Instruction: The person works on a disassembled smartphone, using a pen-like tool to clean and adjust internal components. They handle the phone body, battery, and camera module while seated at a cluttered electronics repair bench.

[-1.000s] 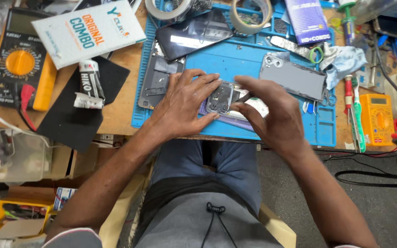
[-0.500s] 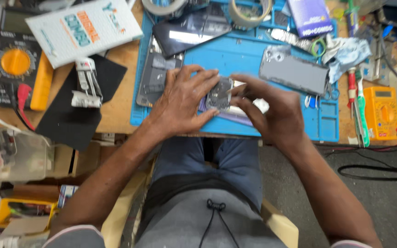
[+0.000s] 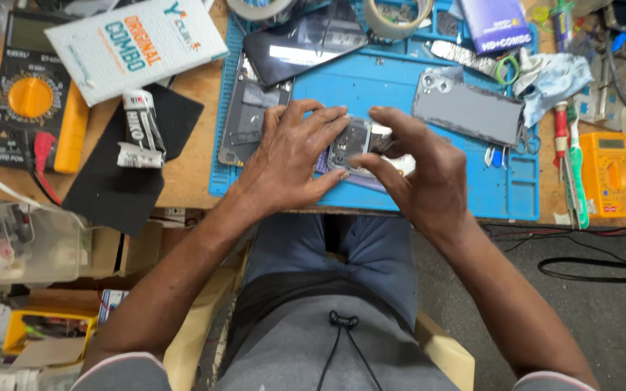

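Where mat ends: hands [image 3: 291, 156] on phone [image 3: 353, 145].

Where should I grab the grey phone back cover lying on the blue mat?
Probably take the grey back cover by its two long edges, near the middle, coming straight down from above. It lies flat on the blue mat, so only its thin edges offer a grip. Avoid the right end, where the scissors and cloth crowd it.

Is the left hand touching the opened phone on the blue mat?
Touching. In the head view, the left hand lies flat over the opened phone on the blue mat, its fingers pressed onto the phone's edge with no gap.
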